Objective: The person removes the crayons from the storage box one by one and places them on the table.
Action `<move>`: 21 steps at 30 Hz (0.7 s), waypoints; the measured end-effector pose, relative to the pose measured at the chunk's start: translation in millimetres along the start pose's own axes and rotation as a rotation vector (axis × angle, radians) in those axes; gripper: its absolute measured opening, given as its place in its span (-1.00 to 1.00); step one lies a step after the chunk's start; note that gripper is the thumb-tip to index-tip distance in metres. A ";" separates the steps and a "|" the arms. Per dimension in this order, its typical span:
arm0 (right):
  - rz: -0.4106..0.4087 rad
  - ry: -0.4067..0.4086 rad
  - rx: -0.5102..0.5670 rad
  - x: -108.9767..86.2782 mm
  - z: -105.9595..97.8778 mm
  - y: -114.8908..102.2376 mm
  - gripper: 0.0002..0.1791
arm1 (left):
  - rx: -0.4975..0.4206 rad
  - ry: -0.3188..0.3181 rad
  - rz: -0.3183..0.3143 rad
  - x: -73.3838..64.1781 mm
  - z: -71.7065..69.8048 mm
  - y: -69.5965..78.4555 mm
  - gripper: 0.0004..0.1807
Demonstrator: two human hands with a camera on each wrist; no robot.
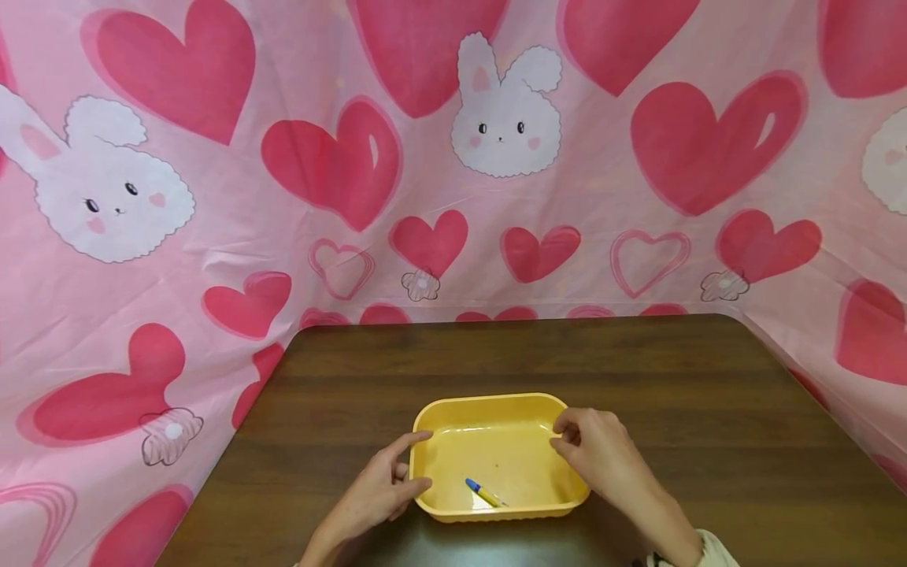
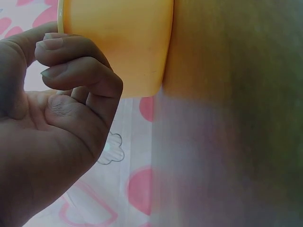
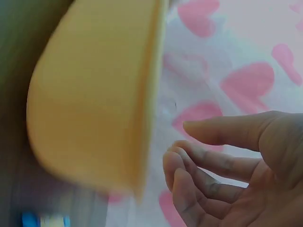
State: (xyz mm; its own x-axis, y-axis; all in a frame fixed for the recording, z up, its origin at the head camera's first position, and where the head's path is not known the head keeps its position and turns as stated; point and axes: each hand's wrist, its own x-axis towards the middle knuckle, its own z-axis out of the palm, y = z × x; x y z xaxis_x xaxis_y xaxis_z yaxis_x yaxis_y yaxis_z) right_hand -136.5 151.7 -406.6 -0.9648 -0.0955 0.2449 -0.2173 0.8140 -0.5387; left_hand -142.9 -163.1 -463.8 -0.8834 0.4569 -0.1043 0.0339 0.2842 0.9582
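Note:
A yellow plastic tray [image 1: 496, 513] stands on the brown table, longer from side to side. Inside it, near the front wall, lies a slim blue-and-yellow pen-like tool [image 1: 483, 492] with a thin tip; its exact kind is unclear. My left hand [image 1: 379, 488] holds the tray's left side, index finger and thumb over the rim. In the left wrist view, the other fingers curl beside the outer wall [image 2: 123, 52]. Over the right rim hovers my right hand [image 1: 598, 449], fingers loosely bent. The right wrist view shows nothing between those fingers [image 3: 194, 189], apart from the tray.
A dark wood-grain table [image 1: 354, 370] extends around the tray. Behind and at both sides hangs a pink cloth [image 1: 439, 181] with hearts and rabbits. In the right wrist view, a blurred blue and pale object [image 3: 45, 220] shows at the bottom left.

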 end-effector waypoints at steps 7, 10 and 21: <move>-0.128 -0.180 -0.024 6.6 45.0 -25.8 -0.79 | 0.013 0.005 -0.001 -0.6 -0.2 0.1 -0.31; -0.162 -0.320 -0.039 6.4 58.0 -32.2 -0.74 | 0.018 0.006 0.002 -0.5 -0.3 1.0 -0.31; -0.134 -0.387 -0.021 8.6 76.9 -33.8 -0.71 | 0.035 0.017 -0.001 -0.4 -0.1 0.6 -0.30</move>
State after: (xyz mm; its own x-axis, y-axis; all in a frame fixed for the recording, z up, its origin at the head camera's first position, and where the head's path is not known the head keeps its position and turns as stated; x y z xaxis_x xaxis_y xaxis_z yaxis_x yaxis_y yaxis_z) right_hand -148.8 79.3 -448.3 -0.9133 -0.4072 -0.0119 -0.3460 0.7907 -0.5051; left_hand -142.5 -163.2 -463.2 -0.8913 0.4422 -0.1005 0.0491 0.3144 0.9480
